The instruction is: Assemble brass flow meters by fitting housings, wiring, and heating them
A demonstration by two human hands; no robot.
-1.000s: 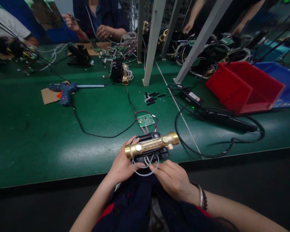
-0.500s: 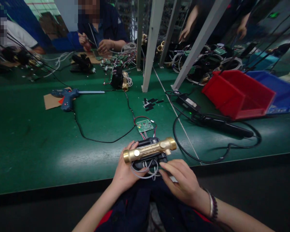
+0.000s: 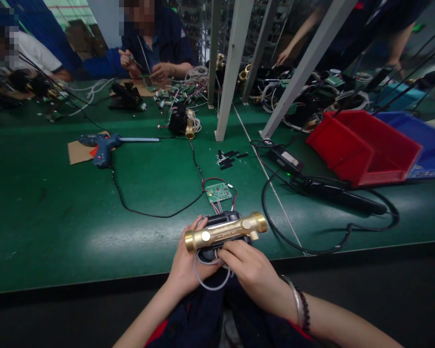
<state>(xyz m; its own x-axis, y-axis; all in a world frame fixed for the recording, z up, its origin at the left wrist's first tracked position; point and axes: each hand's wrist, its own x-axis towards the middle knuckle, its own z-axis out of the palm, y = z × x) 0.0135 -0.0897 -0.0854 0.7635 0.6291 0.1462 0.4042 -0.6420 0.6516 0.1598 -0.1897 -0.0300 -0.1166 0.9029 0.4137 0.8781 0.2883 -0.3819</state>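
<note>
Close to the table's near edge, my left hand (image 3: pixel 183 263) grips the left side of a water meter, its brass pipe (image 3: pixel 226 231) lying across a black plastic housing (image 3: pixel 223 219). My right hand (image 3: pixel 252 270) is closed just below the pipe, its thumb and fingertips pinching the grey cable (image 3: pixel 212 289) where it meets the housing. The cable hangs in a loop between my hands, and its ends are hidden. Beyond the housing a green circuit board (image 3: pixel 219 192) lies on the table, joined to it by thin wires.
A blue glue gun (image 3: pixel 103 150) rests on cardboard at the left. Black strips (image 3: pixel 228 159) lie mid-table. To the right are a black cabled tool (image 3: pixel 344 195), a red bin (image 3: pixel 362 150) and a blue bin (image 3: pixel 431 145). Metal posts (image 3: pixel 234 72) rise ahead; co-workers sit or stand beyond.
My right hand has moved left and in under the brass pipe, closing on the grey cable. The cable loop now hangs lower. My left hand keeps its hold on the water meter.
</note>
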